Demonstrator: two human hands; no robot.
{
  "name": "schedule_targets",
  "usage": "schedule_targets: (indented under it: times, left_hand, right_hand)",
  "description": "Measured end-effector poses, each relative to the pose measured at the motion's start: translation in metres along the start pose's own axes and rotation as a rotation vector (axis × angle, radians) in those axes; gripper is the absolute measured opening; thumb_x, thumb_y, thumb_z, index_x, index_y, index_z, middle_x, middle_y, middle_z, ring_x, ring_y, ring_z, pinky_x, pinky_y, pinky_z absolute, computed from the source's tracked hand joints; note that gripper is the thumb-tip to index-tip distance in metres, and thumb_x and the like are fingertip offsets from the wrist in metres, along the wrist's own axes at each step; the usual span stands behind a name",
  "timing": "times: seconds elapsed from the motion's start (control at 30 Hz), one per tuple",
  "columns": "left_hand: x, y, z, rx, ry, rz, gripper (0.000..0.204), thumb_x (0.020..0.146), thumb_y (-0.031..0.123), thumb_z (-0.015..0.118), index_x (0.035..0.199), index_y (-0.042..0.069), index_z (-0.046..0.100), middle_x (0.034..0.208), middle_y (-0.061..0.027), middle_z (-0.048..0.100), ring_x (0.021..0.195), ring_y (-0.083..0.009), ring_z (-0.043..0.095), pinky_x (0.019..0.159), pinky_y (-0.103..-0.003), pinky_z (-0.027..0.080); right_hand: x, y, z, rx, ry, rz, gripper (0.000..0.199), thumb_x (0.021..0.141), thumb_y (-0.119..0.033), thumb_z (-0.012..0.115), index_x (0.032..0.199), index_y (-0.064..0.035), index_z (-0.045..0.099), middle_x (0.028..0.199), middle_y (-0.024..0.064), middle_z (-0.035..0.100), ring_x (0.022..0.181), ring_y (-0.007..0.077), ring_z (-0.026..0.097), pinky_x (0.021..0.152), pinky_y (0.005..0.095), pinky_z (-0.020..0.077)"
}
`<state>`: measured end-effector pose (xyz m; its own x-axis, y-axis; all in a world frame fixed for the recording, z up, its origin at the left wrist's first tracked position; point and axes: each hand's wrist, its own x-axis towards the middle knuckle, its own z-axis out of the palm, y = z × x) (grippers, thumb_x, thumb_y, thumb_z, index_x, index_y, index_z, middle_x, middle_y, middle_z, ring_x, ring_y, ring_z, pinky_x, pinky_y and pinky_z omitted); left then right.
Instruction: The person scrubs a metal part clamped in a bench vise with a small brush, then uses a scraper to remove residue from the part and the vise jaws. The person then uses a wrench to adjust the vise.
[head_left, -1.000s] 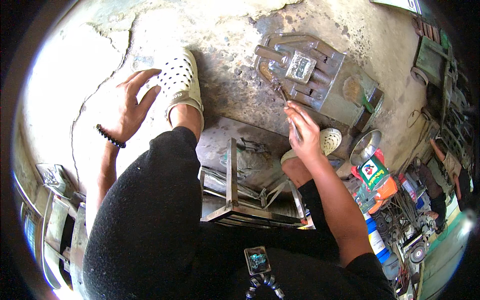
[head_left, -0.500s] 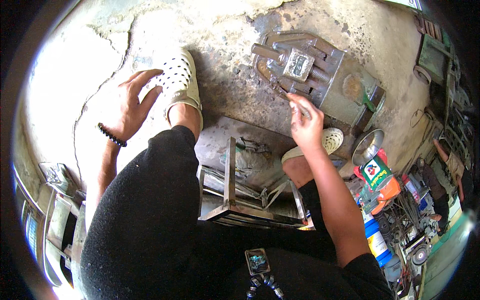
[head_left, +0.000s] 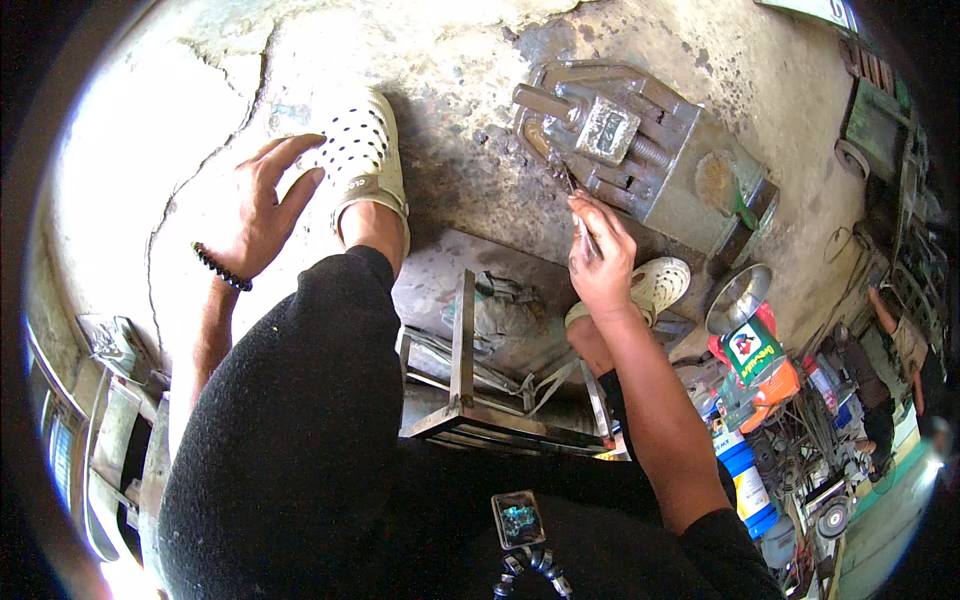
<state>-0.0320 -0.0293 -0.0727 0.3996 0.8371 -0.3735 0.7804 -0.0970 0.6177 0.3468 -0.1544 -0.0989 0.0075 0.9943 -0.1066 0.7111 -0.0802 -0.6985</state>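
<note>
Right hand [head_left: 606,262] in fingertip grip around slim tool [head_left: 591,242]

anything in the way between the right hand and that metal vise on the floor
Nothing visible is in the way. The right hand holds a thin tool that points at the near edge of the metal vise; whether its tip touches is unclear. The green-handled brush lies on the vise, right of that path.

left grip [head_left: 257,207] spread, palm down, right grip [head_left: 602,258] pinching
</note>
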Motion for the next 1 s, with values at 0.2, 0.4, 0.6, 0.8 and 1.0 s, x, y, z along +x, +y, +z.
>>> schedule_targets:
  times: [0.2,0.4,0.6,0.8,1.0]
  left_hand:
    - [0.011,0.008,0.002,0.000,-0.024,-0.033,0.033,0.092,0.009,0.067,0.123,0.001,0.064,0.117,-0.0170,0.069,0.104,-0.0306,0.066,0.092,-0.040,0.053]
    - [0.006,0.004,-0.001,0.004,-0.020,-0.005,0.033,0.091,0.008,0.067,0.123,0.001,0.064,0.118,-0.0165,0.069,0.106,-0.0302,0.066,0.092,-0.040,0.053]
    - [0.003,-0.001,-0.003,0.009,-0.020,-0.055,0.034,0.091,0.009,0.068,0.125,0.001,0.063,0.119,-0.0162,0.069,0.107,-0.0293,0.066,0.093,-0.039,0.053]
    - [0.006,0.002,-0.002,0.023,-0.023,-0.031,0.035,0.091,0.010,0.069,0.125,0.001,0.063,0.119,-0.0165,0.068,0.106,-0.0293,0.066,0.093,-0.040,0.052]
    - [0.007,0.003,-0.001,0.009,-0.030,-0.038,0.034,0.091,0.010,0.068,0.124,0.001,0.064,0.118,-0.0167,0.069,0.106,-0.0294,0.066,0.093,-0.039,0.052]
  right_hand:
    - [0.000,0.003,-0.005,0.076,-0.096,0.020,0.036,0.076,0.012,0.060,0.109,0.0008,0.067,0.111,0.0190,0.069,0.106,0.0351,0.068,0.092,0.0393,0.0544]
    - [-0.003,0.002,-0.010,0.099,-0.094,0.038,0.032,0.078,0.010,0.060,0.108,0.0019,0.068,0.111,0.0200,0.069,0.104,0.0340,0.069,0.091,0.0383,0.0543]
    - [0.008,0.011,-0.016,0.172,-0.051,0.048,0.024,0.087,0.008,0.056,0.106,0.0030,0.068,0.106,0.0180,0.071,0.097,0.0303,0.071,0.087,0.0358,0.0548]
    - [0.013,0.007,-0.008,0.163,-0.047,0.041,0.028,0.083,0.010,0.056,0.108,0.0024,0.068,0.109,0.0192,0.070,0.100,0.0340,0.070,0.090,0.0379,0.0546]
    - [0.004,0.003,-0.011,0.167,-0.064,0.037,0.029,0.084,0.010,0.058,0.109,0.0012,0.068,0.110,0.0195,0.070,0.102,0.0347,0.069,0.091,0.0380,0.0540]
